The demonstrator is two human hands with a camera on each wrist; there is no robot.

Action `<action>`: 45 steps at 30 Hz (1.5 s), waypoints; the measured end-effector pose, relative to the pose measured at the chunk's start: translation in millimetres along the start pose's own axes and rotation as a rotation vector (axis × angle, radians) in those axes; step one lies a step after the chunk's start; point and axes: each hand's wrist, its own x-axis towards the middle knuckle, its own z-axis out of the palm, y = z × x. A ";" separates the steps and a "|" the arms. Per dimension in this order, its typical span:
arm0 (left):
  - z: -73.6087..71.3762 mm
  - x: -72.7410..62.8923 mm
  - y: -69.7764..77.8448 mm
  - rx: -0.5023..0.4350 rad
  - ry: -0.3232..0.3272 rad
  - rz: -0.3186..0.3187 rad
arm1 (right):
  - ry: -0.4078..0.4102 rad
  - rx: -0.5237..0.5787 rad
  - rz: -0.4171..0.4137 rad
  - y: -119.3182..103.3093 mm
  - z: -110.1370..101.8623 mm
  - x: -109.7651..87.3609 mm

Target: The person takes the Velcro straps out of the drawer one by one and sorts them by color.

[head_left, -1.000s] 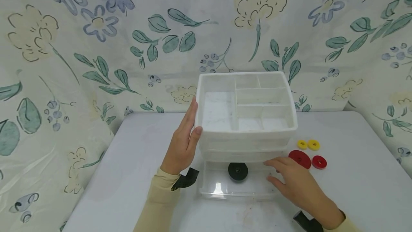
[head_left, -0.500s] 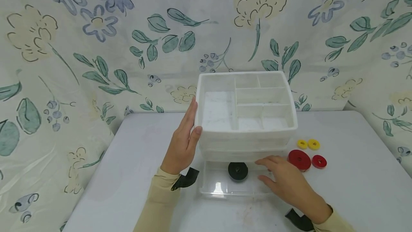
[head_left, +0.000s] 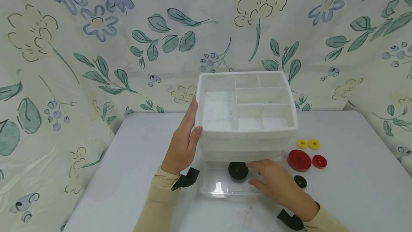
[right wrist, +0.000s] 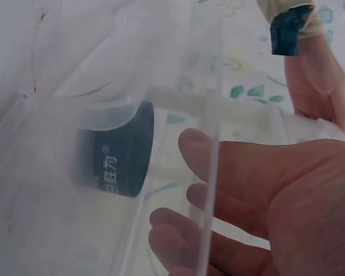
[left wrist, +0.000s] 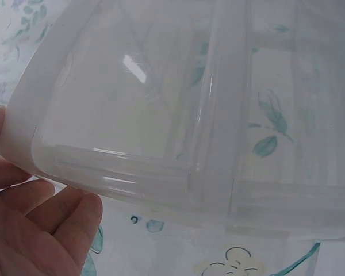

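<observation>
A white desktop organizer (head_left: 246, 137) with a compartmented top stands on the table, its clear lower drawer (head_left: 212, 188) pulled out at the front. Inside the drawer sits a thick black disc (head_left: 238, 171) with a small central hole; white lettering marks its side in the right wrist view. My left hand (head_left: 180, 142) rests against the organizer's left side, fingers extended and thumb by the front corner. Over the drawer's right part, my right hand (head_left: 276, 182) has its fingers spread and bent loosely beside the black disc, with a gap to it in the right wrist view.
Right of the organizer lie two yellow rings (head_left: 308, 144), a large red disc (head_left: 299, 160), a smaller red disc (head_left: 319, 161) and a small black disc (head_left: 300, 181). Patterned cloth (head_left: 167, 38) hangs behind the white table (head_left: 357, 174).
My right hand has moved left over the drawer toward the thick black disc. Its shift uncovers the small black disc and more of the large red one. The left hand stays in place.
</observation>
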 end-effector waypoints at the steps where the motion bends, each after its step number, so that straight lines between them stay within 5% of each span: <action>1: 0.0 0.1 -0.1 -0.001 0.000 0.000 | 0.000 -0.007 -0.011 0.0 1.7 1.0; 13: -0.7 0.7 1.7 -0.003 -0.003 0.004 | -0.016 -0.024 -0.117 -2.9 12.7 8.0; 26: -1.3 0.4 0.7 -0.007 -0.010 -0.006 | -0.100 -0.076 -0.025 -13.6 16.8 12.0; 45: -1.0 0.6 0.6 -0.013 -0.009 0.007 | 0.016 -0.110 -0.004 -20.4 26.7 17.0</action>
